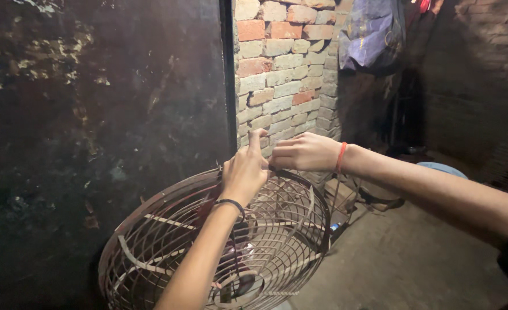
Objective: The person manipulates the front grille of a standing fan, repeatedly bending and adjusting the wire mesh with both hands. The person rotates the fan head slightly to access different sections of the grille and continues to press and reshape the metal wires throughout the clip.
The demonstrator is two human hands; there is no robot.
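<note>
Left hand and right hand both pinch far rim of rusty wire fan guard, tilted beside dark wall; brick wall behind

A rusty wire fan guard stands on a bare concrete floor, apparently leaning toward a dark wall.

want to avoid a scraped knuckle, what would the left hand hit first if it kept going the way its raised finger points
Probably the brick wall behind the fan guard. The left hand points up and away from its rim; depth is unclear.
</note>
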